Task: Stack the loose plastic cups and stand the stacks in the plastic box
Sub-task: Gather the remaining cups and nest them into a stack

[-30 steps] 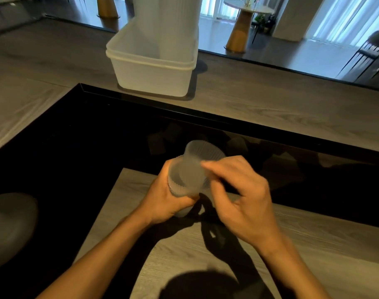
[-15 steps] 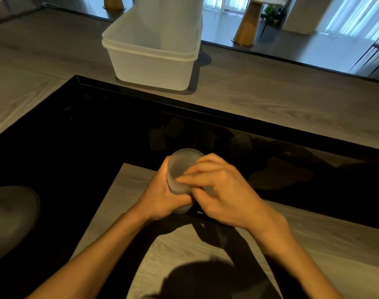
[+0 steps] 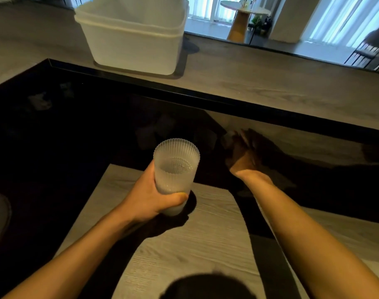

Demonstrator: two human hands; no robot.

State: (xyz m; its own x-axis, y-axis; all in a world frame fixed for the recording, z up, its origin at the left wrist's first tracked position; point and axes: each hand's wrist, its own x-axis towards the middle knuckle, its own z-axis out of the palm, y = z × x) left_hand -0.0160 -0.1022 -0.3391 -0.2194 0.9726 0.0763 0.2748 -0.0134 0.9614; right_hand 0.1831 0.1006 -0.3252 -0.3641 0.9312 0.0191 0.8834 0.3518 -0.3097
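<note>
Head view: the left hand (image 3: 154,197) grips a stack of ribbed cups (image 3: 175,169), frosted and upright, over the pale wood counter (image 3: 184,244). The right hand (image 3: 242,156) reaches over the black surface (image 3: 76,126), too shadowed to tell its grasp. Farther off, the white plastic box (image 3: 132,46) sits on the grey worktop (image 3: 270,87), a round table (image 3: 242,11) beyond.

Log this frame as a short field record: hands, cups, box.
left hand: grips stack of frosted ribbed plastic cups, held upright
right hand: stretched into dark sunken area, shadowed and blurred; hold unclear
white translucent plastic box: on far grey wooden counter, beyond the dark area
held stack: not yet in box
</note>
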